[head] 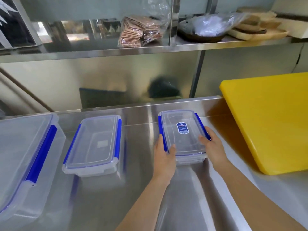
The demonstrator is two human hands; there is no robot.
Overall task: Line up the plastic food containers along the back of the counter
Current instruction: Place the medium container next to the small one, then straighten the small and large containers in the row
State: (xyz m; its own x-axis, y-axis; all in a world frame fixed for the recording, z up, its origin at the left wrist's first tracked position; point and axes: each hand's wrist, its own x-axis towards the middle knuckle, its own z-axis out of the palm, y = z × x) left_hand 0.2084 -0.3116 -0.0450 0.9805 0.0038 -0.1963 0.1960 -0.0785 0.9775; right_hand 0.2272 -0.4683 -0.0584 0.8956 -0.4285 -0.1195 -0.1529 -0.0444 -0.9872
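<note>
Clear plastic, the labelled container (182, 133) sits clasped between our left hand (164, 153) and right hand (212, 145), likely so we can square it against the counter's back edge (141, 106).

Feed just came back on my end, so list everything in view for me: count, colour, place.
Labelled container: 1, clear with blue clips, counter back right, held.
Plain container: 1, clear, blue clips, counter centre-left.
Large container: 1, clear, blue clip, far left.
Cutting board: 1, yellow, right.
Counter: 1, steel.
Shelf: 1, steel, above; holds bagged brown sheets, dark bowl, wooden boards.
Left hand, right hand: gripping labelled container's sides.
</note>
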